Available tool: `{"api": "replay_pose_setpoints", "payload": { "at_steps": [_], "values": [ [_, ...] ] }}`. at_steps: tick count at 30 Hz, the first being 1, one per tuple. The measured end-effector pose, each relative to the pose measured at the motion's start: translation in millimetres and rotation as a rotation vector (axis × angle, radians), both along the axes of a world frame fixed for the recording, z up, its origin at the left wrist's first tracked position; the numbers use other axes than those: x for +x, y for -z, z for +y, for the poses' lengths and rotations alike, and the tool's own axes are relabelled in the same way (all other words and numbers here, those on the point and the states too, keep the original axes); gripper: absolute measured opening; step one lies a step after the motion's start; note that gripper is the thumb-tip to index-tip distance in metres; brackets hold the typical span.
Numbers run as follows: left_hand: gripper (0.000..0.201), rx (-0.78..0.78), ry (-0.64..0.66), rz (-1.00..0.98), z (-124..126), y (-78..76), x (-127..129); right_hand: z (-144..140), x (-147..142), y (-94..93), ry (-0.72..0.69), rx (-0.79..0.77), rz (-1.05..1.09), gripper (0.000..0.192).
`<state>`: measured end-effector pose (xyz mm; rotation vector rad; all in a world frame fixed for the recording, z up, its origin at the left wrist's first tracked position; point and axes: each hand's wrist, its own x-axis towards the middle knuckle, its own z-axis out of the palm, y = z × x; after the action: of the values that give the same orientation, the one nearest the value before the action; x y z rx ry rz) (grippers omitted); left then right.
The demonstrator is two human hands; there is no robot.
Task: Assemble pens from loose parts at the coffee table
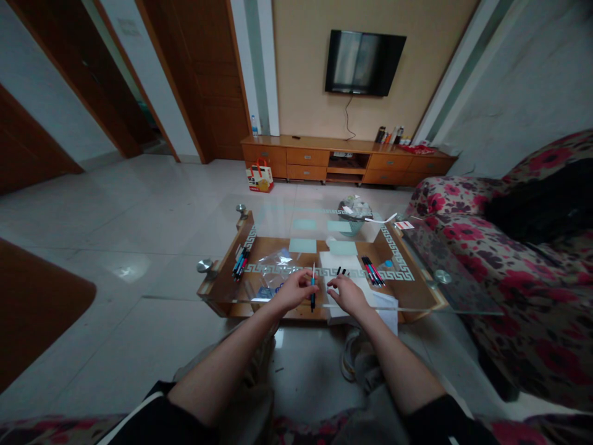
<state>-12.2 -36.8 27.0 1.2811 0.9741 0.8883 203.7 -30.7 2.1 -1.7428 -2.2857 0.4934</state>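
Over the near edge of the glass table (pixel 176 298), my left hand (pixel 298 289) is closed round a pen (pixel 313 299) with a blue and dark body and a thin pale tip pointing away from me. My right hand (pixel 348 294) is just to the right of it, its fingers curved and apart, with nothing visible in them. Short black pieces (pixel 341 271), perhaps pen caps, lie right beyond the right fingers. A bunch of pens (pixel 373 272) rests farther right, and another bunch of pens (pixel 240 263) lies at the left end.
Clear plastic bags (pixel 277 264) lie left of my hands. White papers (pixel 384 301) are on the right, under the glass. A lined waste basket (pixel 354 210) stands at the far side. The floral sofa (pixel 532 309) borders the right; a TV cabinet (pixel 315 143) stands beyond.
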Motion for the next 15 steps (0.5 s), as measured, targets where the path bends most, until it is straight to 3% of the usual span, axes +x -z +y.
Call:
{"api": "replay_pose_setpoints", "payload": {
  "at_steps": [15],
  "values": [
    [0.040, 0.003, -0.002, 0.033, 3.7, 8.9, -1.2, 1.9, -0.8, 2.0, -0.085, 0.070, 0.151, 0.008]
  ]
}}
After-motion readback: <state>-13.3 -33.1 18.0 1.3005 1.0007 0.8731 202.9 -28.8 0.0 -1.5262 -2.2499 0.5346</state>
